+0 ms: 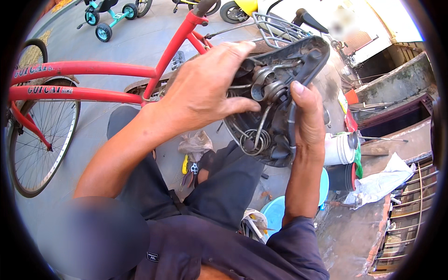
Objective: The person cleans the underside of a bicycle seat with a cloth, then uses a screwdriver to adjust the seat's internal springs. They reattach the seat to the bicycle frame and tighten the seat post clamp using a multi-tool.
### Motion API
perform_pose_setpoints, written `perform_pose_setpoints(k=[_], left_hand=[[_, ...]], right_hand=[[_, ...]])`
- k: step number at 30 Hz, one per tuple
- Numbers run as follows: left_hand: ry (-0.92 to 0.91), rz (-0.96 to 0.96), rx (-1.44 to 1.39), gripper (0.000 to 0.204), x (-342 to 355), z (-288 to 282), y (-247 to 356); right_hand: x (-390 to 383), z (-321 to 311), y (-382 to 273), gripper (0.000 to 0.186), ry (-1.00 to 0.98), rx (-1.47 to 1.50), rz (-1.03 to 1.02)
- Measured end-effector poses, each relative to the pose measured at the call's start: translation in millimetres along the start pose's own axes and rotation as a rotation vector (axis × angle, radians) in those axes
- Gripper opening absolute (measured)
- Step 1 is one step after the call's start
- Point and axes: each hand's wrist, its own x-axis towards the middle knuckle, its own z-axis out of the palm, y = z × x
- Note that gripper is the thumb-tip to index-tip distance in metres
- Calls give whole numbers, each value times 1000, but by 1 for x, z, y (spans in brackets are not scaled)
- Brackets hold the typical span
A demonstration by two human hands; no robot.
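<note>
A black bicycle saddle (pixel 309 55) is held up underside toward me, showing a metal clamp (pixel 267 85), rails and a coiled spring (pixel 255 140). My left hand (pixel 205 84) grips it from the left, index finger along the upper part and thumb beside the clamp. My right hand (pixel 305 109) holds the right edge, thumb pressed near the clamp. Below, between my legs, lie a yellow-handled tool (pixel 185 163), pliers (pixel 191 173) and a crumpled bag (pixel 196 142).
A red bicycle frame (pixel 84 95) stands at left. Behind are a small tricycle (pixel 116 21) and a yellow vehicle (pixel 240 10). At right are white buckets (pixel 337 149), blue basins (pixel 273 210), a white sack (pixel 380 179), a concrete ledge (pixel 387 79) and metal bars (pixel 406 210).
</note>
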Motion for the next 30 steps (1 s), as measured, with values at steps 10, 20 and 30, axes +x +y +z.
perform_pose_setpoints(k=[10,20,30], left_hand=[[409,-173,201,52,3,-30,-57],[434,-199,-29,56,29,-5,-80],[391,-172,-120,58,34,-6,-95]], right_hand=[[61,17,-82,57,129,-572,-405],[135,32,-91,67,3,-848,-513],[161,62,-76,70,-62,-842,-483]])
